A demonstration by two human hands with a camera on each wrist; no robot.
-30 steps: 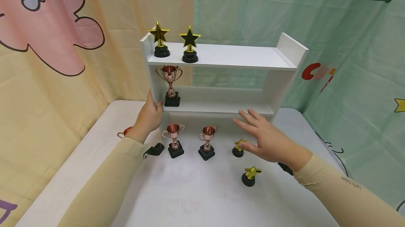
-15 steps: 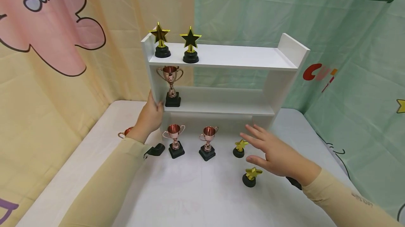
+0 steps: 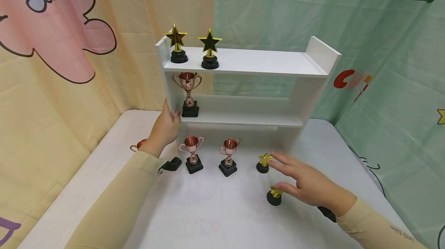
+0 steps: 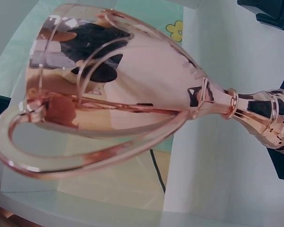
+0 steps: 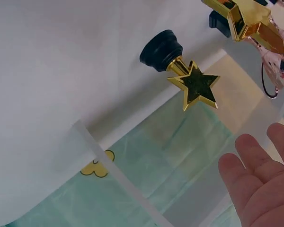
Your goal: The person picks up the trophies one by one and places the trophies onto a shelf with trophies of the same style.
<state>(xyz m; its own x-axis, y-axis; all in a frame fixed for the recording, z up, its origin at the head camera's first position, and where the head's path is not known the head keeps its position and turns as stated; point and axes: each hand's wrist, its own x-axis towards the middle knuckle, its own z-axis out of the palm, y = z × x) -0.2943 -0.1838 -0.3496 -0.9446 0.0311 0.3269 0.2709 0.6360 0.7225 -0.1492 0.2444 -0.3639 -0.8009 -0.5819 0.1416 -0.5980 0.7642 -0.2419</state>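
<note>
My left hand point(image 3: 164, 127) grips the left side panel of a white shelf point(image 3: 240, 119), thumb at its front edge. My right hand point(image 3: 309, 181) is held out over the table, fingers extended, beside two small gold star trophies. Its fingertips overlap the farther star trophy point(image 3: 263, 163), and its thumb overlaps the nearer star trophy point(image 3: 274, 197) in the head view. The right wrist view shows the palm point(image 5: 270, 189) with nothing in it and a star trophy point(image 5: 194, 87) away from the fingers. A rose-gold cup trophy point(image 4: 128, 71) fills much of the left wrist view.
Two cup trophies, one left point(image 3: 192, 154) and one right point(image 3: 228, 156), stand before the shelf. A larger cup trophy point(image 3: 189, 94) is on the middle shelf. Two star trophies point(image 3: 178, 44) stand up top. Another reddish cup point(image 3: 139, 145) is partly hidden behind my left wrist.
My right hand has come down and toward me, from in front of the middle shelf to beside the small star trophies. My left hand stays at the shelf's side.
</note>
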